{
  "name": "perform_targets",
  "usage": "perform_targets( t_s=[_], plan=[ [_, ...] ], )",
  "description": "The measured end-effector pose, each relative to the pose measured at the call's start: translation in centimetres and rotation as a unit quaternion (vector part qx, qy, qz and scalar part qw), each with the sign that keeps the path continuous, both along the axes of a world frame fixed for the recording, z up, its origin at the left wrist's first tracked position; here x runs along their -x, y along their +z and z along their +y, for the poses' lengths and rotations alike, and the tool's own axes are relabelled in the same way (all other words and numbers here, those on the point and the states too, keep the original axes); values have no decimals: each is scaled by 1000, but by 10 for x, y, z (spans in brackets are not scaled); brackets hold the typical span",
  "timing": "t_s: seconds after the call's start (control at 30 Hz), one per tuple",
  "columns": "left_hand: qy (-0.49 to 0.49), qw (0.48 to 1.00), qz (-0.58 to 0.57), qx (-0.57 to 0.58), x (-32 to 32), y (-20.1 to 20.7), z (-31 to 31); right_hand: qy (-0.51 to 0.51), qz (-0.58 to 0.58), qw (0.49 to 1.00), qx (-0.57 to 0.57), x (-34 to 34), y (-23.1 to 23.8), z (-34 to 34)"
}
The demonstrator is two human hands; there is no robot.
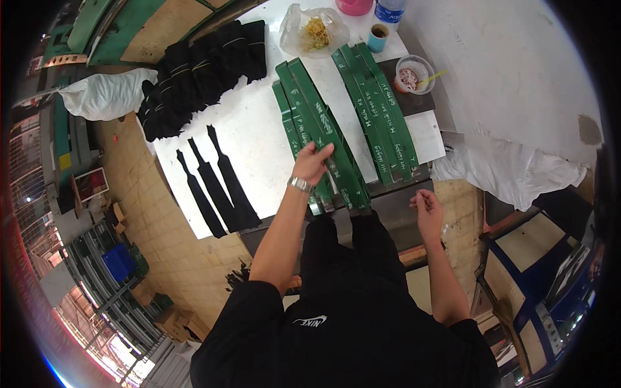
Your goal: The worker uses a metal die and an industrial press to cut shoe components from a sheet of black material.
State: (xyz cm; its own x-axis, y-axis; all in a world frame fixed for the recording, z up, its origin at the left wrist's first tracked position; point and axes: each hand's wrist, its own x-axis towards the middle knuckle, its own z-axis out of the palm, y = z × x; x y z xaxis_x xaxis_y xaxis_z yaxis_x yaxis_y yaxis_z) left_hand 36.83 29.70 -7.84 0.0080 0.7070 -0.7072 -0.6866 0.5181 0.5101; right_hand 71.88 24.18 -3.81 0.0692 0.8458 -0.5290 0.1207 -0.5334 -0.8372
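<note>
Long flat green strips (pixel 372 110) with white handwriting lie in two groups on the white table top. My left hand (pixel 312 163) is closed on a green strip (pixel 315 110) of the nearer-left group, its thumb lying over the upper face. The lower ends of that group reach past the table's front edge, close to my legs. My right hand (pixel 427 210) hovers off the front edge, right of the strips, with its fingers curled together. Whether anything small sits between those fingers is hidden. Left of my left hand, three narrow black cloth pieces (pixel 223 178) lie side by side.
Tied black cloth bundles (pixel 204 68) fill the table's far left, beside a white sack (pixel 107 94). Toward the back are a plastic bag with yellow shreds (pixel 317 32), a blue cup (pixel 378 39), a water bottle (pixel 390 10) and a clear tub (pixel 414 74). White plastic (pixel 511 168) hangs at right.
</note>
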Motion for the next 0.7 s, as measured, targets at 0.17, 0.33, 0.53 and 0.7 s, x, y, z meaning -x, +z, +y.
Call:
perform_targets(
  t_s=[0.17, 0.33, 0.53, 0.7],
  plan=[
    [-24, 996, -39, -71, 15, 56, -52, -11, 60, 997, -55, 51, 37, 19],
    [-53, 990, -75, -105, 26, 97, -79, 26, 56, 990, -129, 93, 68, 3],
    [-59, 997, 24, -38, -10, 138, -92, 144, -7, 973, -182, 131, 99, -69],
    [-58, 992, 87, -71, -10, 92, -134, 81, -26, 989, -122, 164, 90, -159]
  ],
)
